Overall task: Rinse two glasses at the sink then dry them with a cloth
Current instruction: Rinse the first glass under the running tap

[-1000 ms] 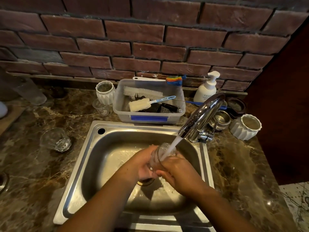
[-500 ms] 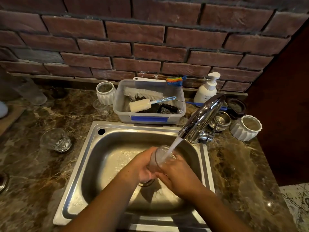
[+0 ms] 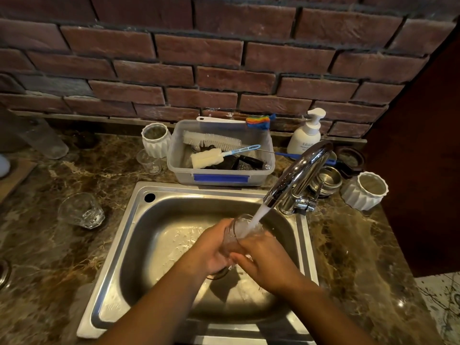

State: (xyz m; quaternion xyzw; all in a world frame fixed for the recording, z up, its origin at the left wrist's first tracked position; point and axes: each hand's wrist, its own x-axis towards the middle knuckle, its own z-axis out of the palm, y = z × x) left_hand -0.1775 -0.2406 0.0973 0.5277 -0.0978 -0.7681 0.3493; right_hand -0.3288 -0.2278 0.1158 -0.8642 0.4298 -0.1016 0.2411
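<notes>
Both hands grasp 1 glass (image 3: 240, 232) over the sink (image 3: 139, 235): the left hand (image 3: 211, 250) wraps its side, the right hand (image 3: 263, 257) cups it from the other. The marble counter (image 3: 44, 257) surrounds the steel basin. The tap (image 3: 298, 175) pours water straight into the tilted glass. A 2nd glass (image 3: 81, 211) lies on the counter, left of the sink.
</notes>
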